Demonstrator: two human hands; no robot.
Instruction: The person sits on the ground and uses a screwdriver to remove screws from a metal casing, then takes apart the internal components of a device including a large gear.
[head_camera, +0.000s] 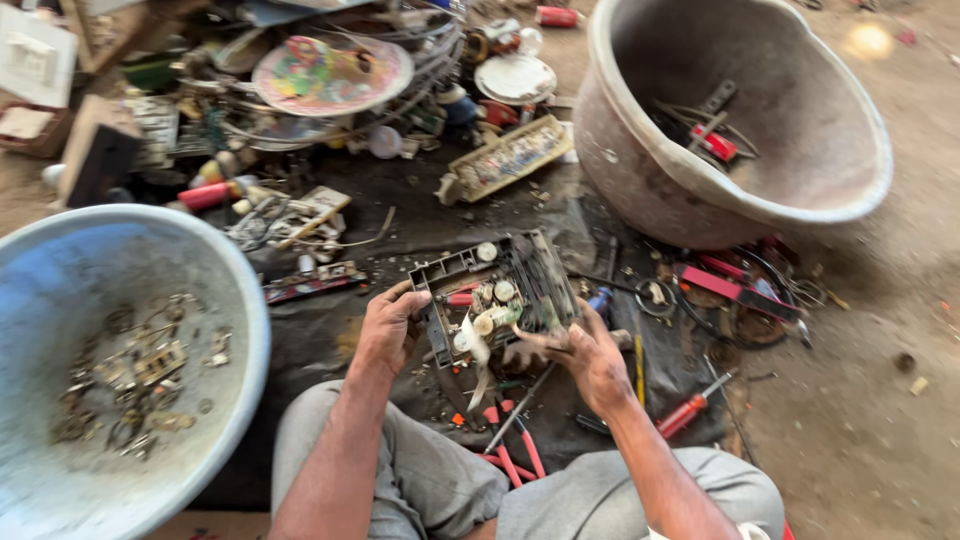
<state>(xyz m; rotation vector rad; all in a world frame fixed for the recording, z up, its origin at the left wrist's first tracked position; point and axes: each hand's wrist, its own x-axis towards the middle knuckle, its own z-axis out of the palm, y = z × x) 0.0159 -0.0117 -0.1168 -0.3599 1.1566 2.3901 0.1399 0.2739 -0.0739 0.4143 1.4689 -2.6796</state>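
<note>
Knees in grey trousers (420, 480), foreground. Left hand (388, 328): fingers curled on near-left edge of dark circuit chassis (500, 295), held tilted above black mat (330, 330). Right hand (590, 362): fingers closed on chassis's lower-right corner. Blue basin (200, 250) left; grey basin (620, 170) beyond.

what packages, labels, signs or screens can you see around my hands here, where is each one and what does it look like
No screen or sign shows.
Round printed disc: top, on the scrap pile; pink, green and yellow picture.
White boxy piece: top left corner; pale, square, possibly packaging.
Red spray-type can: left of centre, lying down; any label too blurred to tell.
Open electronics case: held in left hand and right hand; no label visible.
</note>
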